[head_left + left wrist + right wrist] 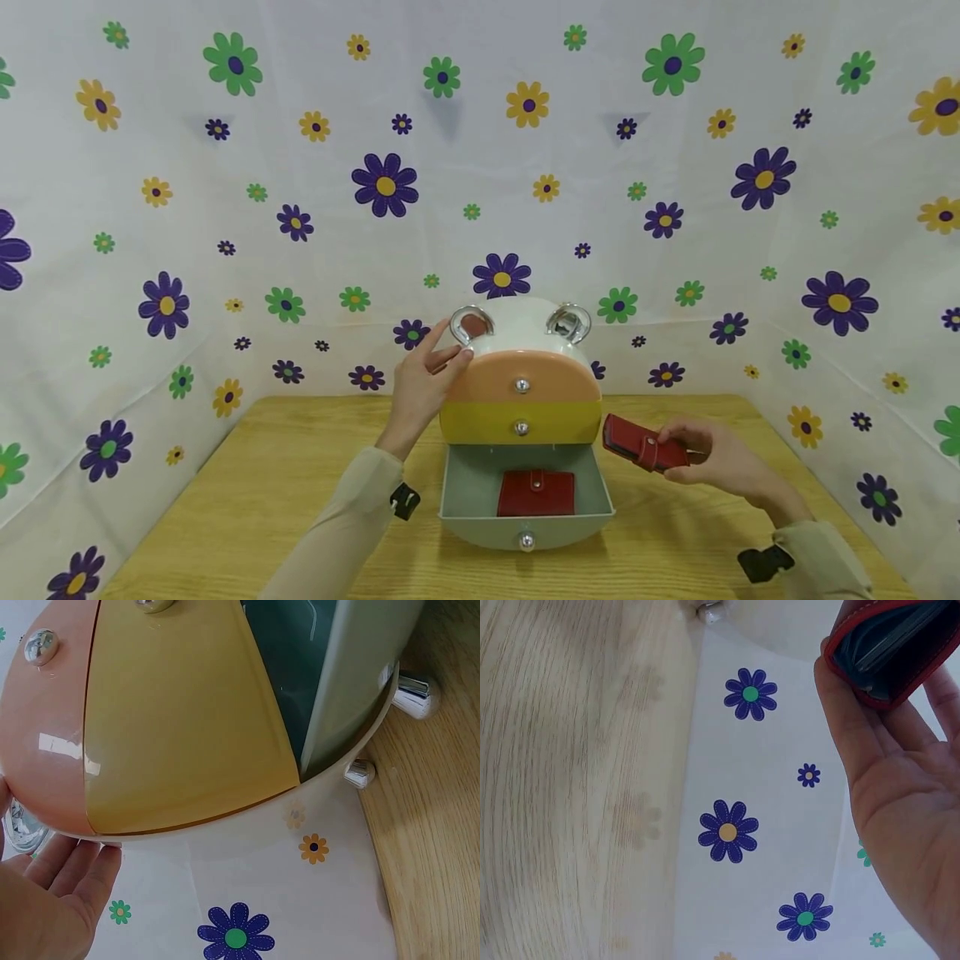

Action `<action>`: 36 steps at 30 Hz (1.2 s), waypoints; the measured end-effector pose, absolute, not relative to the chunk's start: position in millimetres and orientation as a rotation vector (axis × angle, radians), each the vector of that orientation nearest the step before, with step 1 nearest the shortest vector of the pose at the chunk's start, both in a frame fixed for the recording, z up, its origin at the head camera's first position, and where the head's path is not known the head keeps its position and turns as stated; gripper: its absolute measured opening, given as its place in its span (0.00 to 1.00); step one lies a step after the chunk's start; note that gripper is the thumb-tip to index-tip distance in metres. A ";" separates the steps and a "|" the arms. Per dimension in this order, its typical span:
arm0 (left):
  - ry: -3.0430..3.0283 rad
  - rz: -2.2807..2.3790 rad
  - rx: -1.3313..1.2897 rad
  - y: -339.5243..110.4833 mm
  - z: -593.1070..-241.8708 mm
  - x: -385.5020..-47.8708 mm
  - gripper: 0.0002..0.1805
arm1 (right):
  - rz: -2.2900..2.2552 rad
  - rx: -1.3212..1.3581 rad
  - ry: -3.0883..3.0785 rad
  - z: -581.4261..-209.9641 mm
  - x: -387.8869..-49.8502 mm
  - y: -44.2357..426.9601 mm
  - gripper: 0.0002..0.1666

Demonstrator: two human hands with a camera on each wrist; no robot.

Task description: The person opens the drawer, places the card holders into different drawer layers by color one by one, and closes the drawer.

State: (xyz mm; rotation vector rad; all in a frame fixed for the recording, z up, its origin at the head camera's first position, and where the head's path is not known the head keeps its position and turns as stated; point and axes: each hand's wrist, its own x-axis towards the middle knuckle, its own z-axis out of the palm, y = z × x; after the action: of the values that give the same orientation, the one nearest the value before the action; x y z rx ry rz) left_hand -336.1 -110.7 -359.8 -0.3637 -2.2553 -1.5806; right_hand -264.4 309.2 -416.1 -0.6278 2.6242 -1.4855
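Note:
A small drawer cabinet (522, 377) with two chrome ear-like rings stands on the table, its orange and yellow drawers closed. Its green bottom drawer (463, 487) is pulled out. Inside that drawer lies a red card wallet (537, 495) with a snap strap. My left hand (422, 385) touches the cabinet's upper left side by one ring, its fingers fairly straight in the left wrist view. Off the cabinet's right side, my right hand (708, 454) pinches a second red card wallet (630, 442) above the table. In the right wrist view, the end of this wallet (889, 645) shows a dark interior.
The wooden table (300, 467) extends on both sides of the cabinet. A white cloth (315, 250) with printed flowers hangs behind and at the sides. Chrome feet (360, 773) hold up the cabinet, and a round chrome knob (527, 542) sticks out from the open drawer.

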 end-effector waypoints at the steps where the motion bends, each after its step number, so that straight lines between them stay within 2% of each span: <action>1: -2.257 -1.579 -0.363 -110.7 -359.7 -336.1 0.35 | -1.478 -0.641 2.613 -415.7 -264.4 308.7 0.24; 16: -2.256 -1.562 -0.366 -112.4 -362.4 -335.9 0.35 | -1.323 -0.798 2.568 -410.3 -267.6 287.5 0.19; 28: -2.252 -1.577 -0.359 -112.5 -360.2 -335.4 0.34 | -1.161 -0.837 2.681 -402.2 -268.8 248.1 0.20; 36: -2.273 -1.579 -0.334 -109.7 -358.6 -334.6 0.35 | -1.131 -0.953 2.743 -405.1 -269.6 221.0 0.20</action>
State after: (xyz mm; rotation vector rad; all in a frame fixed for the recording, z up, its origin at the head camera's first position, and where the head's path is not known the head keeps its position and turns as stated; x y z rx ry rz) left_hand -334.6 -109.7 -358.6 -0.3337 -2.2732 -1.5790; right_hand -269.6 221.0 -405.1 -0.9533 2.7434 -1.1309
